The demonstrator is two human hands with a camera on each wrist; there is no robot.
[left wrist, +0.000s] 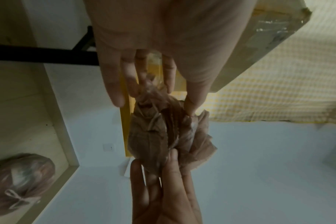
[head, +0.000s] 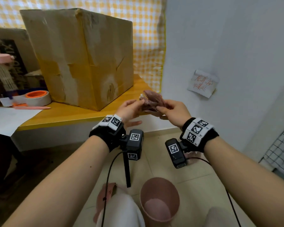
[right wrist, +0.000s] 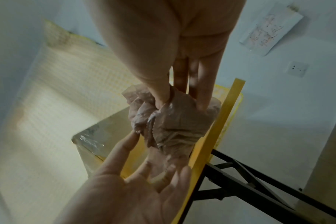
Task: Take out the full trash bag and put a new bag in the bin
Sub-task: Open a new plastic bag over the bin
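A crumpled pinkish-brown new trash bag [head: 152,100] hangs in the air between both hands, just past the yellow table's corner. My left hand [head: 140,102] pinches its left edge with thumb and fingers, the little finger straight. My right hand [head: 161,108] pinches its right side. The left wrist view shows the new bag [left wrist: 153,136] still folded up, and the right wrist view shows the new bag [right wrist: 173,125] under the right thumb. The pink bin [head: 159,199] stands on the floor below, with no liner in it. A full, tied trash bag [left wrist: 19,181] lies on the floor by the wall.
A large cardboard box [head: 82,54] fills the yellow table [head: 72,117], with a tape roll [head: 38,98] and papers to its left. A paper note [head: 202,83] is stuck on the white wall. A wire mesh panel [head: 279,153] leans at the right. My knees flank the bin.
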